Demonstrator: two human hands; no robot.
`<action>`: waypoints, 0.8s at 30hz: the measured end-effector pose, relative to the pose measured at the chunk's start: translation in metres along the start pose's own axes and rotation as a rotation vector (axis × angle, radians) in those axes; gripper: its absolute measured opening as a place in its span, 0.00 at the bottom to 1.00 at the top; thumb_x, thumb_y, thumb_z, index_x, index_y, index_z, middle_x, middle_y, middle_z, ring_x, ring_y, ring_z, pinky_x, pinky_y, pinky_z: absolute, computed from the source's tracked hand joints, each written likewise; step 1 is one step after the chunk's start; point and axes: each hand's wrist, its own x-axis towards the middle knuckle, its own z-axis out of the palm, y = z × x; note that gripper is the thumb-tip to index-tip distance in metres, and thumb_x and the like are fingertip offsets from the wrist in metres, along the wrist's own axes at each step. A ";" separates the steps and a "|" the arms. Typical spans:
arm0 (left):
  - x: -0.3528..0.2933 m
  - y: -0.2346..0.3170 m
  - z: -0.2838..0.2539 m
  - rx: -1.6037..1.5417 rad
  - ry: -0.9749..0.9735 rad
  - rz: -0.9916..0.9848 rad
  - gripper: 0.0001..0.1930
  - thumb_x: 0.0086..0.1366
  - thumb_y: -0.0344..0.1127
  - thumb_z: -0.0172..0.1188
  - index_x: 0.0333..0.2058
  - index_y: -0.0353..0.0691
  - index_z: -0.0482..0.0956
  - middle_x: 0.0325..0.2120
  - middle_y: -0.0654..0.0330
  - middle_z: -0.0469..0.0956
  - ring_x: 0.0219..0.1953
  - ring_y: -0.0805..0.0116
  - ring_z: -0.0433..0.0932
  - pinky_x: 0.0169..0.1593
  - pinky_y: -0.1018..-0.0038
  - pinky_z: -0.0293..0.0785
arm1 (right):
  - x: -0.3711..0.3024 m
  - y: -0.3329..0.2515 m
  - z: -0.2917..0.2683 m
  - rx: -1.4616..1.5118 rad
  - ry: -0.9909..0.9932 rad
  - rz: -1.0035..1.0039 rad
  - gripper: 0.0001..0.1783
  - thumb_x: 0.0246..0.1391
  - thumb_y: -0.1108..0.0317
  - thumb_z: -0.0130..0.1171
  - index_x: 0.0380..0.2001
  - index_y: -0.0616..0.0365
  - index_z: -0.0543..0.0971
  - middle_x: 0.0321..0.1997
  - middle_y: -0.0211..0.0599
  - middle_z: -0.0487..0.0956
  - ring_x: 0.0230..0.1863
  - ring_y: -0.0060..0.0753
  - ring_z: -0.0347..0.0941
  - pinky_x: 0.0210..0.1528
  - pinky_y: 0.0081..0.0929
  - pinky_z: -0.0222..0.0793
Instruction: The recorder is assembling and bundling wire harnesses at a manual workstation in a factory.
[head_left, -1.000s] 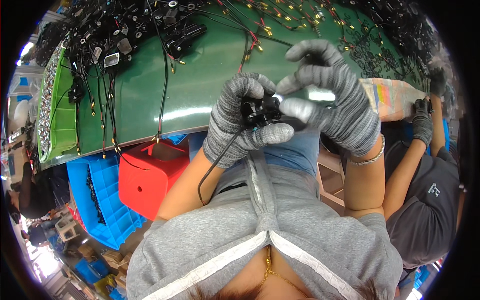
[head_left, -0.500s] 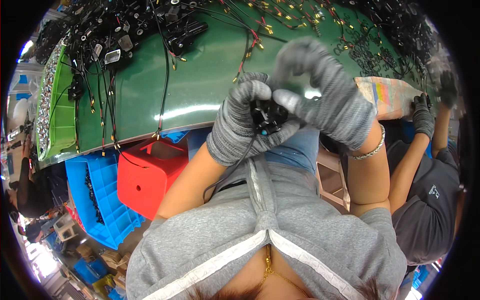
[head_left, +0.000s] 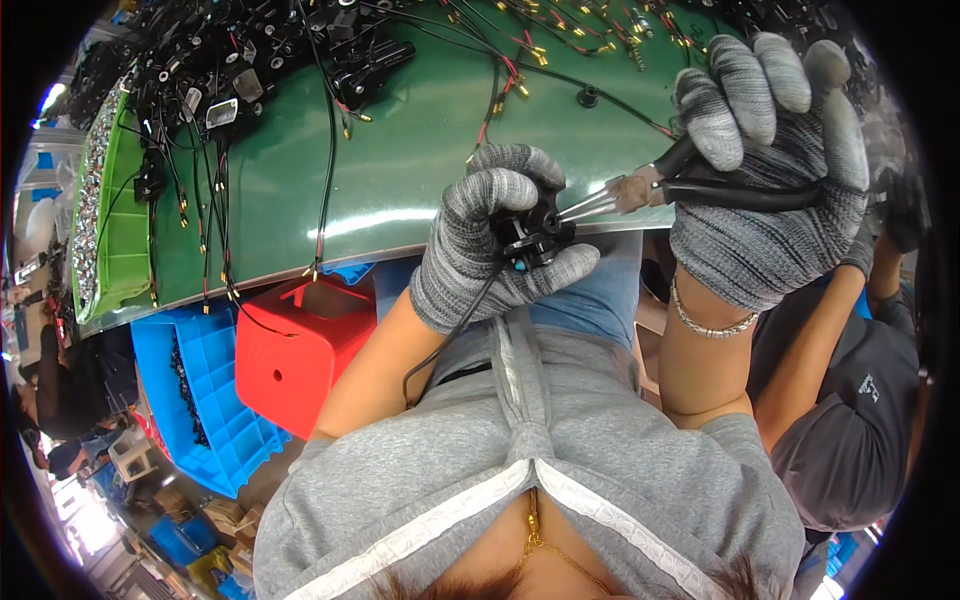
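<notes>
My left hand (head_left: 480, 235), in a grey striped knit glove, is closed around a small black part (head_left: 535, 232) with a blue spot. A thin black cable (head_left: 465, 325) hangs from that part past my wrist. My right hand (head_left: 765, 175), gloved alike, grips a pair of pliers (head_left: 635, 190) with black handles and slender silver jaws. The jaw tips meet the right side of the black part; whether they pinch anything there is too small to tell. Both hands are above my lap, at the front edge of the green table (head_left: 400, 170).
Black parts (head_left: 245, 85) with red and black gold-tipped wires are heaped along the table's far side. A green tray (head_left: 125, 235) of small metal pieces sits at left. Below are a blue bin (head_left: 215, 375) and a red stool (head_left: 300, 360). At right, a co-worker (head_left: 840, 400) works close by.
My right hand has moved right, away from the black part, and now holds the pliers with their tips against it. The left hand stays almost still, holding the part.
</notes>
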 end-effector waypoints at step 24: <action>0.002 0.007 -0.007 0.253 -0.077 0.068 0.25 0.46 0.28 0.73 0.41 0.49 0.71 0.40 0.53 0.74 0.36 0.60 0.78 0.37 0.69 0.77 | -0.003 0.026 -0.003 0.039 -0.146 -0.037 0.37 0.47 0.73 0.54 0.63 0.55 0.57 0.47 0.49 0.68 0.43 0.41 0.70 0.40 0.35 0.77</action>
